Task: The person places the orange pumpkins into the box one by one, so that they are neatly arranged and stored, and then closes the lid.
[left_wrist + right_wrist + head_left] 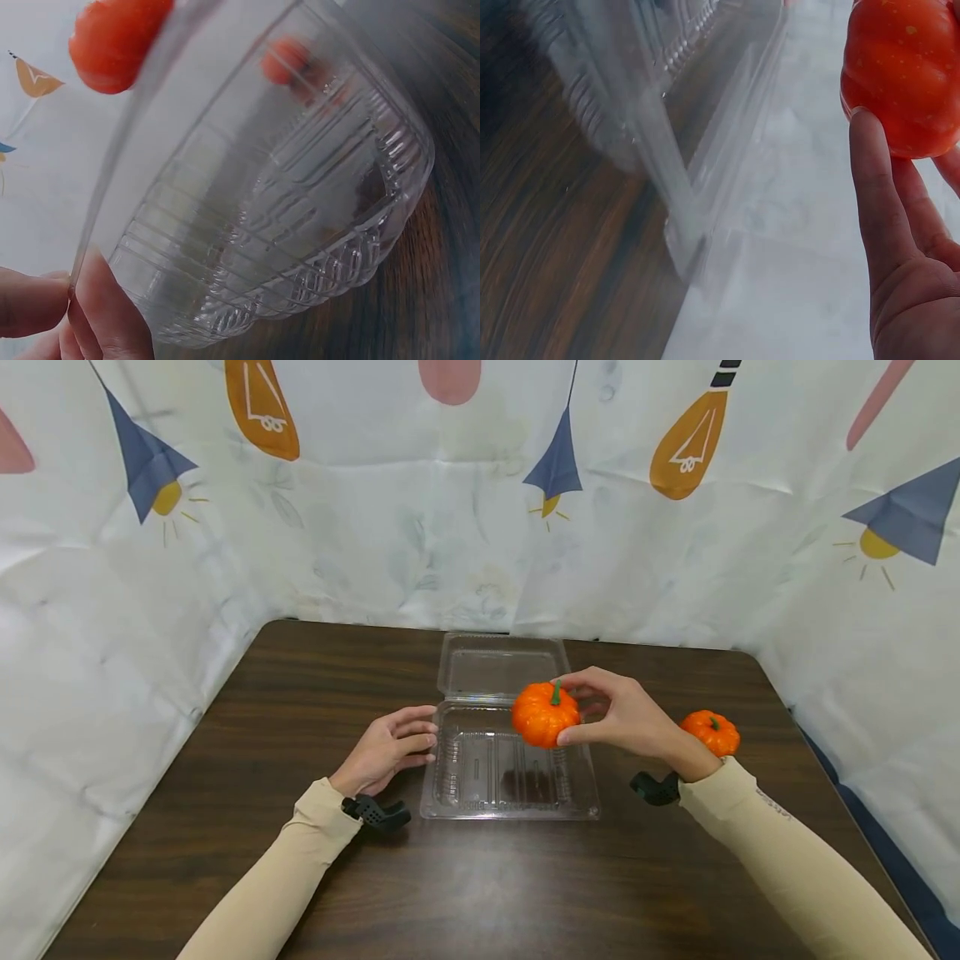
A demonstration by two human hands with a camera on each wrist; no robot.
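Clock face = head view, centred on the clear plastic box (480,768), 12 at the far side.

Right hand (622,714) at 2 o'clock, grasping a pumpkin (546,717) between thumb and fingers. Pumpkin is in the air over the box, 1 o'clock of centre, green stem up (right-wrist view shows fingertips on its skin).

Left hand (386,747) at 9, pinching the box rim between thumb and finger; the left-wrist view confirms.

Box sits on the dark wood table (480,885). Lid (502,664) hinged open, laid back at 12.

Second pumpkin (710,732) on the table at 3, beyond the right hand, partly behind that wrist.

Black band on each wrist, beige sleeves. Patterned white cloth (375,543) behind, 10 through 2.
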